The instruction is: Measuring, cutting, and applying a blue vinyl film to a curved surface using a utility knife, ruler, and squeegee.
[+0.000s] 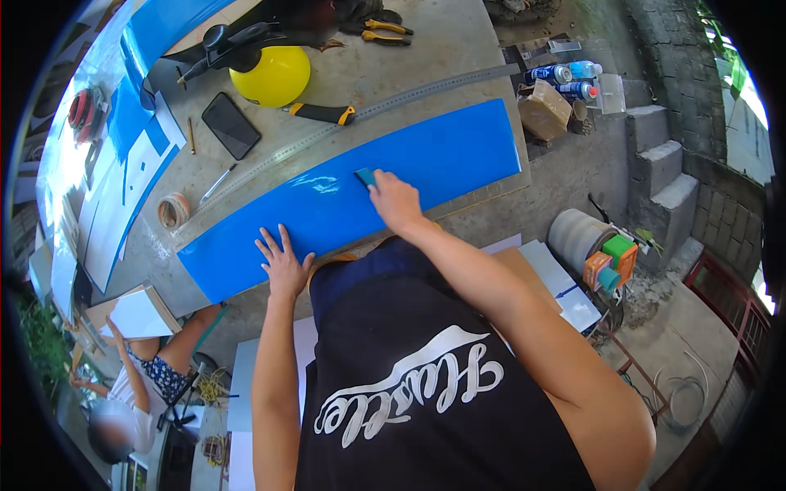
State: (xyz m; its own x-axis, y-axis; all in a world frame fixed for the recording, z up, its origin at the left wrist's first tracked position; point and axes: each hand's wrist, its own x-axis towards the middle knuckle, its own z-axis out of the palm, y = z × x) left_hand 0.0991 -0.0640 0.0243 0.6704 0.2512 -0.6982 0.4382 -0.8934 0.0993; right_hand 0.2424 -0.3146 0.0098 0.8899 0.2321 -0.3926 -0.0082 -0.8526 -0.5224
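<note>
Blue film (344, 200) on bench (458, 49): my left hand (282, 266) flat with fingers spread, right hand (395, 200) gripping teal squeegee (365, 176).

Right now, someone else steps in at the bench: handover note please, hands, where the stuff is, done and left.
Left hand: open, flat on the blue vinyl sheet near its left end, pinning it.
Right hand: shut on a small teal squeegee, pressed on the sheet mid-length.
The sheet lies along the near edge of the concrete table; a long steel ruler lies just beyond it.
Done: sheet laid out.
Left: which parts are already smoothed can't be judged from this view.
</note>
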